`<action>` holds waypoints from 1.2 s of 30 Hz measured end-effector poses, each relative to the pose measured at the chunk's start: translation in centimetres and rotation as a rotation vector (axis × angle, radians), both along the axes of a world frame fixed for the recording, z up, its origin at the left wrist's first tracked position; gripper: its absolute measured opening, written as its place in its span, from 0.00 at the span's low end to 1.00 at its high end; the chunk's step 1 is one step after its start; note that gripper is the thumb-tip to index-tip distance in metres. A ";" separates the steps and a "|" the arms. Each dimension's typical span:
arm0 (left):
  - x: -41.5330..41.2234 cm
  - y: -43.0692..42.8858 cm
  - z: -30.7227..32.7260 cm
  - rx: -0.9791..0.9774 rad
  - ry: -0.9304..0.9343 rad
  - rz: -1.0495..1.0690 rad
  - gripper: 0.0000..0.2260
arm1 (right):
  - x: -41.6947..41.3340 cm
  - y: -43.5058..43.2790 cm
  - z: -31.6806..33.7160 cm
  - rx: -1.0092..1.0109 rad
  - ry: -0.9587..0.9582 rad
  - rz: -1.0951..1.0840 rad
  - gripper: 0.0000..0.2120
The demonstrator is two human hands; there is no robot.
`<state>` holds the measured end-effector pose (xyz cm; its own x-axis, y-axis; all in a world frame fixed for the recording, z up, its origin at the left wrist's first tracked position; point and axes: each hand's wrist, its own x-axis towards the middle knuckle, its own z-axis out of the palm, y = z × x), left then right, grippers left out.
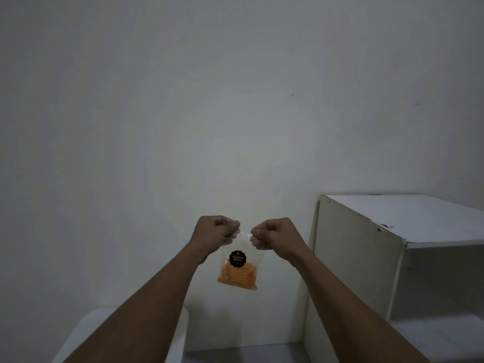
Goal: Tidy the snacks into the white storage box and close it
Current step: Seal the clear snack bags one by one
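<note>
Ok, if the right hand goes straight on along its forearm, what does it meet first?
The right hand would likely meet the left hand, just across the top of the snack bag both pinch; past it, only the bare wall. Depth is unclear.

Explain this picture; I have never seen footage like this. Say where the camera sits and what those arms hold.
There is no machine here: a person wears one wide-angle camera on the head, so you look out along their two bare arms. The left hand and the right hand each pinch the top edge of a small clear plastic bag of orange snack sticks, held up before a plain pale wall. On the right stands a white boxy shelf unit. At lower left, partly behind the left arm, is a white rounded object; whether it is the storage box cannot be told.
</note>
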<state>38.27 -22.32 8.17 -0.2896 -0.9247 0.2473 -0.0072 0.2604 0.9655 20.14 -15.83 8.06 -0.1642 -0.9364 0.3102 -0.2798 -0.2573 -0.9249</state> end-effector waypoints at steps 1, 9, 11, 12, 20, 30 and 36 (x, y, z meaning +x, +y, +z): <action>0.0 0.0 0.1 0.002 0.003 0.003 0.06 | 0.0 -0.1 -0.1 -0.010 -0.003 -0.011 0.04; 0.0 0.1 0.2 0.033 0.029 0.036 0.06 | 0.8 -0.3 -0.2 -0.032 -0.007 -0.036 0.05; -0.3 0.1 0.0 0.044 0.009 0.074 0.06 | 1.0 -0.4 -0.5 -0.042 -0.006 -0.069 0.05; -0.3 0.0 0.0 0.047 0.000 0.106 0.06 | 1.1 -0.4 -0.6 -0.048 -0.007 -0.081 0.05; -0.5 0.6 0.0 0.091 -0.091 0.329 0.18 | 2.0 -0.3 -1.5 -0.107 0.110 -0.202 0.09; -0.6 1.2 0.4 0.354 0.158 0.061 0.05 | 2.5 0.2 -1.9 -0.100 0.119 -0.115 0.04; -0.4 0.9 0.4 0.232 0.002 -0.025 0.04 | 2.5 0.6 -1.0 0.020 0.019 -0.025 0.11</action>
<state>37.91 -21.41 8.54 -0.3127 -0.9494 0.0297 -0.0018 0.0319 0.9995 22.67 -15.25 7.04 -0.1821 -0.9381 0.2947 -0.3034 -0.2315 -0.9243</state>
